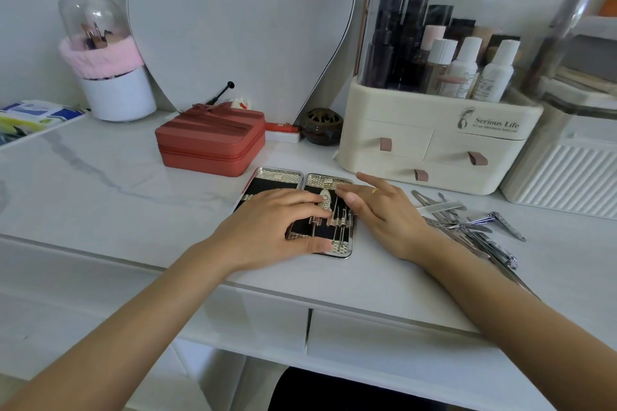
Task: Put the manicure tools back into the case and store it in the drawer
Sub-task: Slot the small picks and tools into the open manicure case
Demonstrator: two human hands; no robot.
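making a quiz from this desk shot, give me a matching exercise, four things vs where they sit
Things:
1 manicure case
2 loose tools
3 red box
4 brush holder

Places:
A far left, by the mirror
B right of the case, in a pile
C under both hands, lying open
D behind the case, closed

Pairs: 1-C, 2-B, 3-D, 4-A

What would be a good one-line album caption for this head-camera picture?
Both hands, left and right, rest on an open manicure case, loose metal tools piled beside it on the white table.
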